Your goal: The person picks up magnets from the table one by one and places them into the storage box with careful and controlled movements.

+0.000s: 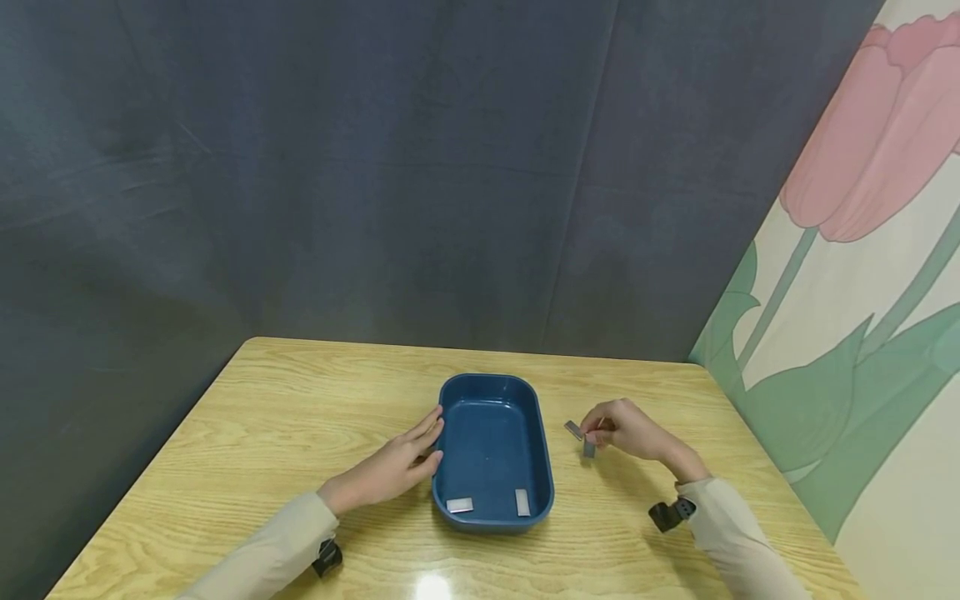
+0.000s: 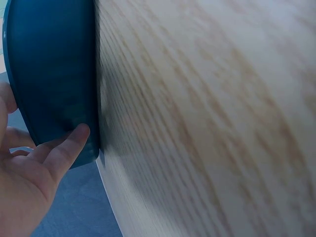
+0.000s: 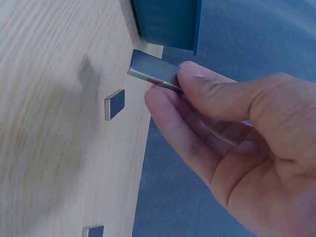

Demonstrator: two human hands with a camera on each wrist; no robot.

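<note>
My right hand [image 1: 626, 429] pinches a small flat grey metal block [image 3: 153, 68] between thumb and fingers, just above the table right of the blue tray [image 1: 546, 467]. Beyond the held piece, a similar block [image 3: 115, 104] lies on the wood, and part of another block [image 3: 94, 231] shows at the bottom of the right wrist view. With fingers extended, my left hand [image 1: 390, 471] rests against the tray's left wall [image 2: 54, 74]. Inside the tray, at its near end, lie two silvery blocks, a left one [image 1: 460, 505] and a right one [image 1: 522, 502].
A wood-grain table [image 1: 322, 392] carries the tray and the loose blocks. Behind it hangs a dark blue-grey curtain [image 1: 375, 167]. On the right stands a wall panel [image 1: 847, 333] with painted tulips. Each wrist wears a small black device.
</note>
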